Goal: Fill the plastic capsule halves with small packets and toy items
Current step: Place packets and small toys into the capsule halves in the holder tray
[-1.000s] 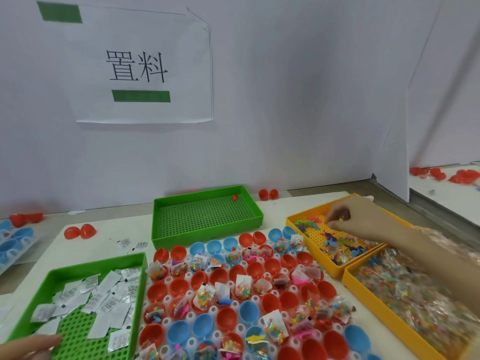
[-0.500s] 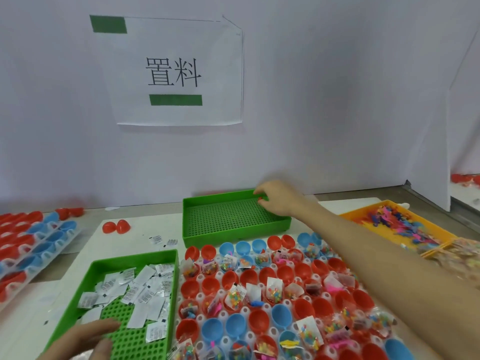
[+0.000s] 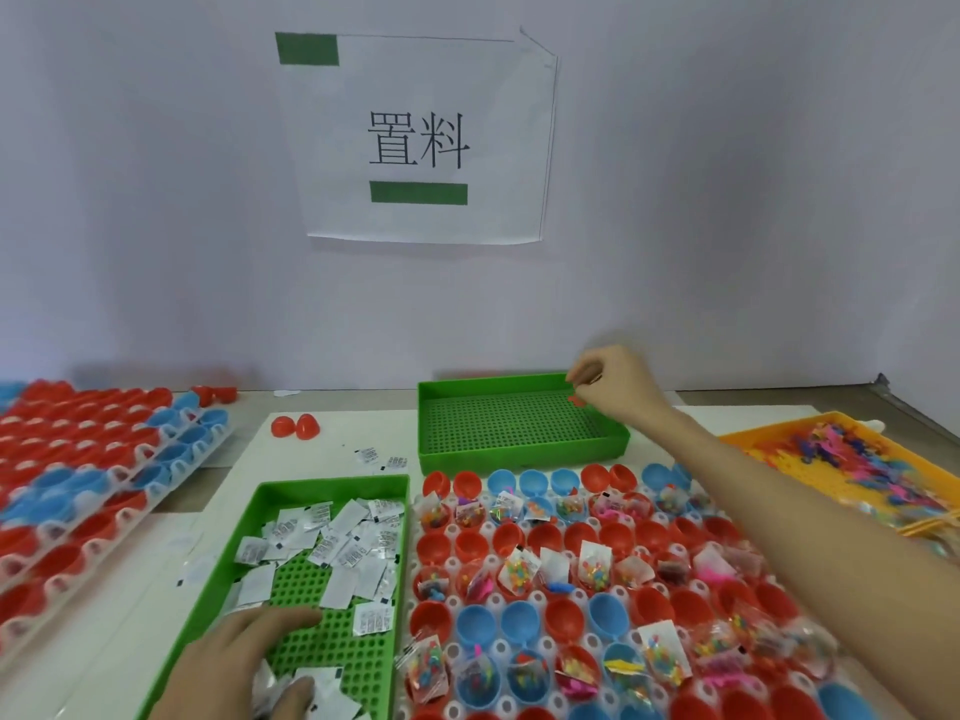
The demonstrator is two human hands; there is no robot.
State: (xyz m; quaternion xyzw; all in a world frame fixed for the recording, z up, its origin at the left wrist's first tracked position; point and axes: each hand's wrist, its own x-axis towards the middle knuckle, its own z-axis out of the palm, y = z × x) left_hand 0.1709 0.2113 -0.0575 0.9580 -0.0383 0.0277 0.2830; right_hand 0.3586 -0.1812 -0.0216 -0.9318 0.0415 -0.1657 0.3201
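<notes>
A clear rack (image 3: 597, 595) in front of me holds several red and blue capsule halves, many with bead packets inside. My right hand (image 3: 613, 387) reaches over the far green tray (image 3: 519, 423) and pinches a small red toy piece (image 3: 575, 401) at its right rear corner. My left hand (image 3: 244, 662) rests in the near green tray (image 3: 291, 589), its fingers curled round white packets (image 3: 332, 537) at the front.
An orange tray (image 3: 852, 459) of colourful toy bits sits at the right. More racks of red and blue halves (image 3: 88, 475) lie at the left. Two loose red halves (image 3: 296, 426) and stray packets (image 3: 382, 458) lie on the white table. A paper sign hangs on the wall.
My right hand left the orange tray, crossed to the far green tray and now lifts a red piece there. My left hand moved further into the packet tray and closed on packets.
</notes>
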